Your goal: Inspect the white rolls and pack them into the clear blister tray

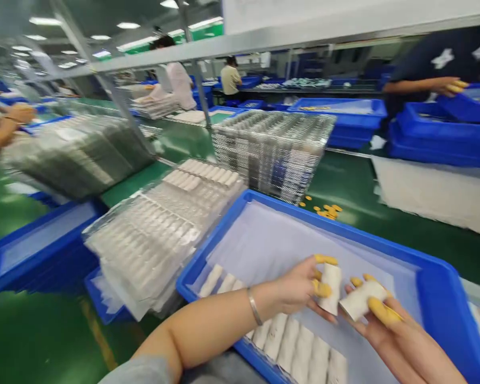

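My left hand (pixel 298 285) wears yellow finger cots and pinches a short white roll (pixel 332 288), held nearly upright. In my right hand (pixel 404 336), also with yellow finger cots, lies a second white roll (pixel 362 300), tilted and gripped between thumb and fingers. The two rolls are close together, above a blue tray (pixel 444 290) lined with a pale sheet (pixel 260 240). Along the tray's near side lies a row of similar white rolls (pixel 302 349), partly hidden behind my left forearm.
Left of the tray stand stacked clear plastic trays (pixel 144 234) holding white rolls. Behind are a tall stack of clear trays (pixel 276 144) and scattered yellow finger cots (pixel 328 212). Blue bins (pixel 444 133) stand at far right, near a co-worker's hand (pixel 450 85). A metal rail (pixel 264 41) crosses above.
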The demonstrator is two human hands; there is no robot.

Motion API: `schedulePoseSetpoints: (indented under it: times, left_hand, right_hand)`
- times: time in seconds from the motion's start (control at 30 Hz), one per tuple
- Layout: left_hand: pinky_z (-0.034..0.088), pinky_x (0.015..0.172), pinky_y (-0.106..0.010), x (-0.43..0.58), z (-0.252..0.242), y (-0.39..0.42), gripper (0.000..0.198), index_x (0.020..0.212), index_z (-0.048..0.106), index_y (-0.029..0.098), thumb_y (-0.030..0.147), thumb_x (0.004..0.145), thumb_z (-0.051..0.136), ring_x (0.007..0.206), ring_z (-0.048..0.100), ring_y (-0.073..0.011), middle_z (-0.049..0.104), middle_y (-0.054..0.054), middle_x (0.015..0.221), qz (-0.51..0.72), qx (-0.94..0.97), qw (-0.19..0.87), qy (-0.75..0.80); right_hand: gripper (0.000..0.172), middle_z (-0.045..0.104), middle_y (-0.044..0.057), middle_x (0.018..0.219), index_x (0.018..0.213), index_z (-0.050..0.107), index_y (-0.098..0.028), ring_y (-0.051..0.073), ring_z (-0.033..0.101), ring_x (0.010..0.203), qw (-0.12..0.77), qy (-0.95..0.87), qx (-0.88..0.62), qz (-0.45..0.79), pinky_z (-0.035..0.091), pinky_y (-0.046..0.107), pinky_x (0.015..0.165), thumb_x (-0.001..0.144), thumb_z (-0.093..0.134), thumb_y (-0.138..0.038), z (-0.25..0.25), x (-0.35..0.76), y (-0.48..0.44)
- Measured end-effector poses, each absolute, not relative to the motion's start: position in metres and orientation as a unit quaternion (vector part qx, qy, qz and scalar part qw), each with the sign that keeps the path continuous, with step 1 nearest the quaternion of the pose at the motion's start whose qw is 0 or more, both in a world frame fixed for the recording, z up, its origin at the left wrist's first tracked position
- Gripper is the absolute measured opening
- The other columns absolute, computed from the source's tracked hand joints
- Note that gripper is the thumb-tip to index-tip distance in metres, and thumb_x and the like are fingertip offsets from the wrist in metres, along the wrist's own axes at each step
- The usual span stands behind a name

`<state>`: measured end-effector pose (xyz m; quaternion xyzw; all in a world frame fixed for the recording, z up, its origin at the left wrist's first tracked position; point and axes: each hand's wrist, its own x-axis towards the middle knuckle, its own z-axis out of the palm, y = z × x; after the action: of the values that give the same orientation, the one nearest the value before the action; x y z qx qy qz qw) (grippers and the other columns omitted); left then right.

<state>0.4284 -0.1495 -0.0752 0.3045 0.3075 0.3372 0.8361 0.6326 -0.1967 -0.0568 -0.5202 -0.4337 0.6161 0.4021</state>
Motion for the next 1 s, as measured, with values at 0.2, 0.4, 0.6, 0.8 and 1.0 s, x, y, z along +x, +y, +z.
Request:
schedulePoseSetpoints:
  times: [0.2, 0.4, 0.6, 0.8, 1.0]
  left_hand:
    - [0.063, 0.065, -0.033, 0.415, -0.051, -0.168, 0.073, 0.132, 0.056, 0.031, 0.037, 0.07, 0.093, 0.084, 0.071, -0.0197, 0.066, -0.004, 0.111, 0.334, 0.306, 0.834, 0.314]
    - [0.065, 0.065, -0.034, 0.413, -0.041, -0.171, 0.069, 0.136, 0.056, 0.031, 0.025, 0.075, 0.087, 0.079, 0.072, -0.0184, 0.071, -0.005, 0.112, 0.328, 0.286, 0.856, 0.278]
    - [0.068, 0.065, -0.028, 0.41, -0.038, -0.173, 0.071, 0.14, 0.054, 0.033, 0.021, 0.079, 0.088, 0.079, 0.071, -0.0137, 0.069, -0.002, 0.11, 0.322, 0.302, 0.864, 0.243]
    - [0.064, 0.057, -0.022, 0.41, -0.038, -0.176, 0.074, 0.141, 0.053, 0.034, 0.026, 0.078, 0.091, 0.076, 0.067, -0.0113, 0.066, -0.002, 0.113, 0.322, 0.329, 0.847, 0.265]
    - [0.064, 0.058, -0.023, 0.414, -0.042, -0.177, 0.074, 0.137, 0.055, 0.033, 0.028, 0.074, 0.094, 0.089, 0.067, -0.0156, 0.061, -0.006, 0.127, 0.327, 0.37, 0.825, 0.274]
  right_hand:
    - [0.056, 0.075, 0.004, 0.129, 0.121, 0.073, -0.032, 0.031, 0.075, 0.113, 0.485, -0.202, -0.455, 0.719, 0.067, 0.045, 0.089, 0.073, 0.101, -0.04, -0.035, 0.625, -0.202]
    - [0.058, 0.078, 0.001, 0.107, 0.127, 0.075, -0.034, 0.018, 0.076, 0.093, 0.466, -0.217, -0.391, 0.764, 0.065, 0.032, 0.083, 0.076, 0.102, -0.036, -0.029, 0.625, -0.208]
    - [0.067, 0.075, 0.001, 0.11, 0.137, 0.069, -0.036, 0.016, 0.074, 0.096, 0.449, -0.264, -0.357, 0.775, 0.062, 0.028, 0.086, 0.079, 0.101, -0.033, -0.031, 0.63, -0.209]
    - [0.073, 0.072, 0.001, 0.12, 0.144, 0.057, -0.042, 0.017, 0.076, 0.088, 0.444, -0.272, -0.369, 0.77, 0.066, 0.033, 0.08, 0.084, 0.097, -0.035, -0.031, 0.629, -0.211]
    - [0.064, 0.07, -0.001, 0.104, 0.139, 0.063, -0.036, 0.012, 0.07, 0.08, 0.444, -0.338, -0.365, 0.745, 0.061, 0.024, 0.072, 0.084, 0.097, -0.035, -0.034, 0.625, -0.212]
